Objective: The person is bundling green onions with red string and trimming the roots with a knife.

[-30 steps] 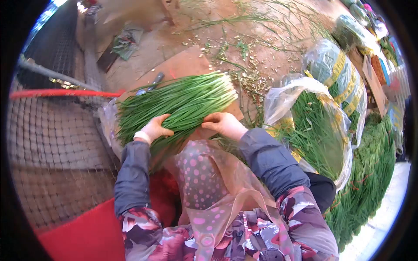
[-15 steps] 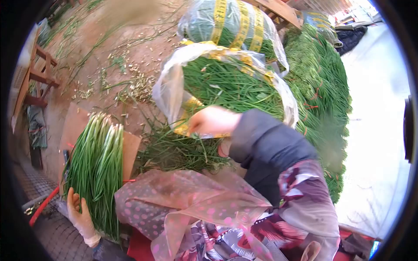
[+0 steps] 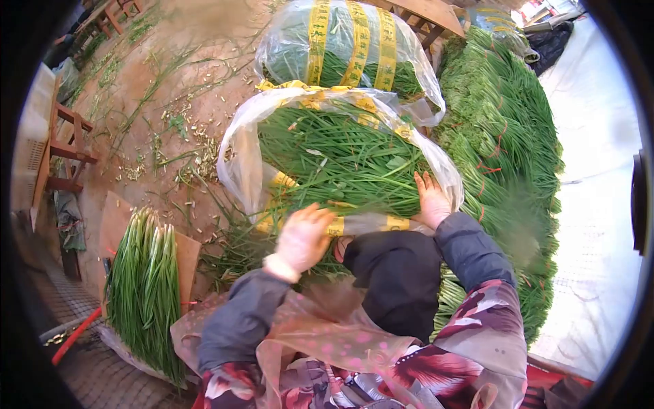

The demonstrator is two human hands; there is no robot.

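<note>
A clear plastic bag with yellow printed bands [image 3: 238, 126], its mouth wide, holds loose garlic chives [image 3: 340, 160] in front of me. My right hand [image 3: 432, 199] rests at the bag's near right rim, fingers spread over the chives. At the near left rim is my left hand [image 3: 304, 238], slightly blurred, its fingers stretched toward the yellow band. On a brown board [image 3: 187, 255] to my left lies a bundle of chives [image 3: 146, 273], white ends pointing away from me. Loose green leaves [image 3: 228, 255] lie between the board and the bag.
Behind the bag stands another filled plastic bag [image 3: 340, 44]. Stacked chive bundles with red ties [image 3: 511, 129] line the right side, beside a white sheet [image 3: 599, 204]. Trimmings [image 3: 201, 153] litter the dirt floor. A wooden stool [image 3: 68, 146] stands at the left.
My left hand has left the chive bundle and moved right to the bag rim. My right hand has moved from the near left rim to the right rim, fingers now spread.
</note>
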